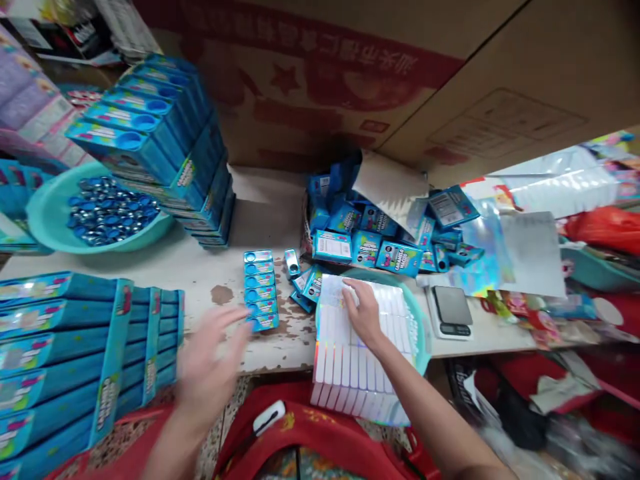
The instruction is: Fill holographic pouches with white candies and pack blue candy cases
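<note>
My left hand [215, 353] is smeared by motion, its fingers stretched toward a short row of small blue boxes [261, 291] with round holes on top. Nothing shows in that hand; whether a fingertip touches the row, I cannot tell. My right hand [364, 312] lies with fingers apart on a block of white and silvery strips [367, 340], holding nothing that I can see. The block rests over a turquoise basin [423, 327]. One small blue box [291, 263] and several loose blue packets [307, 287] lie between the row and the block.
Stacked blue boxes stand at the back left [165, 147] and front left [75, 360]. A turquoise bowl [40, 213] holds blue and silver pieces. Blue cartons [367, 248] fill a basket. A small scale [451, 307] sits right. Large cardboard boxes [310, 73] stand behind.
</note>
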